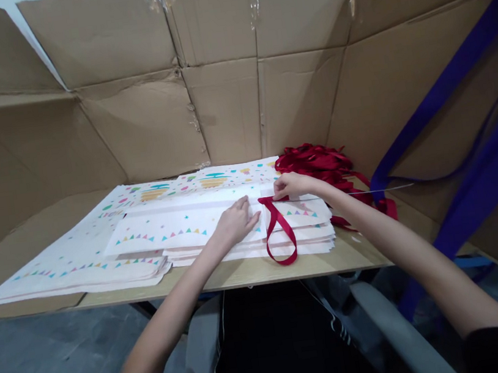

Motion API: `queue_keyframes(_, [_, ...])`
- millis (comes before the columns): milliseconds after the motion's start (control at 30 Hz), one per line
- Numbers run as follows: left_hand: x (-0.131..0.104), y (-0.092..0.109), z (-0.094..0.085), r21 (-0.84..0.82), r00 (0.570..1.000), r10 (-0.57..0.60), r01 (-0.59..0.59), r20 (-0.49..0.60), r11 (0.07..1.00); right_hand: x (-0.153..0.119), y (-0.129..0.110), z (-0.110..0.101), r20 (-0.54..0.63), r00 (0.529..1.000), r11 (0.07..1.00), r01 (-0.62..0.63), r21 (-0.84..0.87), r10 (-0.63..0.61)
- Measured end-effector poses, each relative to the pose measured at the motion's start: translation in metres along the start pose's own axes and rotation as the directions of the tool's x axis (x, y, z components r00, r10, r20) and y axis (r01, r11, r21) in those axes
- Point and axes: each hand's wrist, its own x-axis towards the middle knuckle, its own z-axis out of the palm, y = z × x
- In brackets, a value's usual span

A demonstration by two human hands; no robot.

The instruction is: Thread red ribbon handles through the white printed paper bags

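My left hand [234, 220] lies flat with fingers spread on a folded white printed sheet [162, 226], which has small coloured pennants along its lower edge. Beside it, my right hand [293, 185] pinches the end of a red ribbon [292, 239] at the sheet's right part. The ribbon hangs down in a loop over the front of the stack. Under the folded piece lies a stack of similar white sheets [303, 242]. Whether the ribbon is fixed to the sheet cannot be made out.
A heap of red ribbons [320, 164] lies behind my right hand. More printed sheets [78, 260] are stacked at the left of the table [261, 271]. Blue-purple straps [445, 103] hang at the right. Cardboard walls [223, 103] enclose the back and sides.
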Motion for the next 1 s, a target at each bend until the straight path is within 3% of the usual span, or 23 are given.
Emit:
queue_keyframes(67, [0.004,0.005,0.003,0.026,0.999,-0.043,0.044,-0.025,0.999,0.0,0.0,-0.002,0.008,1.0,0.999,0.015,0.032,-0.015])
queue_keyframes(167, [0.006,0.011,0.006,0.098,0.999,-0.028,0.031,-0.029,0.995,0.0,-0.001,-0.005,-0.013,1.0,0.996,-0.02,0.085,0.021])
queue_keyframes(233, [0.005,0.013,0.009,0.143,1.0,-0.009,0.011,-0.02,0.99,-0.001,-0.003,-0.007,-0.02,1.0,0.987,0.023,0.16,-0.019])
queue_keyframes(400, [-0.004,0.011,0.018,0.233,0.997,0.068,-0.057,-0.039,0.971,-0.007,-0.004,-0.016,0.155,0.974,0.909,0.09,0.407,-0.165])
queue_keyframes(533, [-0.008,0.009,0.026,0.247,0.994,0.086,-0.068,-0.063,0.967,-0.007,0.003,-0.012,0.193,0.96,0.858,0.08,0.508,-0.204])
queue_keyframes(733, [-0.008,0.01,0.028,0.208,0.993,0.073,-0.053,-0.088,0.977,0.018,0.017,0.01,-0.059,0.983,0.903,0.185,0.388,-0.176])
queue_keyframes(1000, [-0.004,0.006,0.018,0.212,0.995,0.087,-0.073,-0.055,0.975,0.027,0.009,0.033,-0.246,0.905,0.911,0.387,0.141,-0.347])
